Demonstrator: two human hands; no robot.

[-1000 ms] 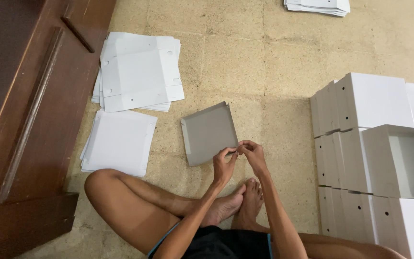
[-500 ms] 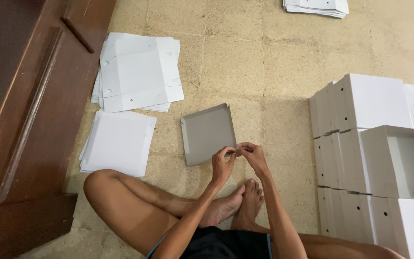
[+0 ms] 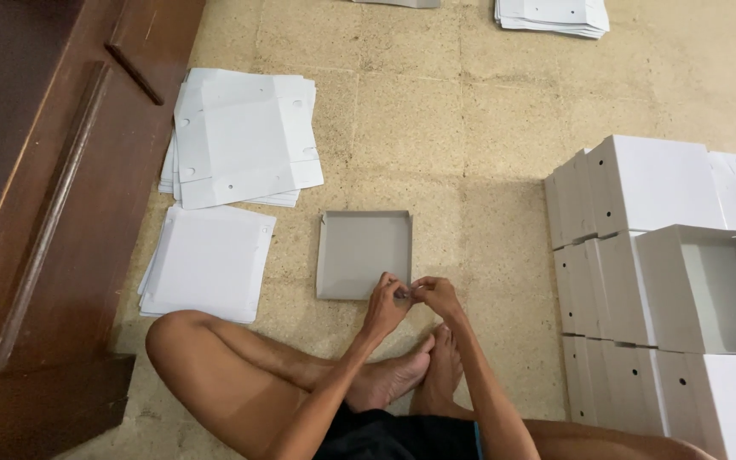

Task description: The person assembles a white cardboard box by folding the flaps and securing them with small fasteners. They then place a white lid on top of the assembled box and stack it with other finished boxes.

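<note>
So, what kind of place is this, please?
Probably a home or small workshop floor used for folding boxes: stone floor tiles, stacks of flat white cardboard sheets, finished white boxes, and a dark wooden door.

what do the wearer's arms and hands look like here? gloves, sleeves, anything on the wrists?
Both arms are bare up to the frame edge: no sleeves in view. The left hand and right hand are bare too, with no gloves; no watch, band or ring shows. Only dark shorts with a blue edge are in view. Fingertip detail is too small to tell.
</note>
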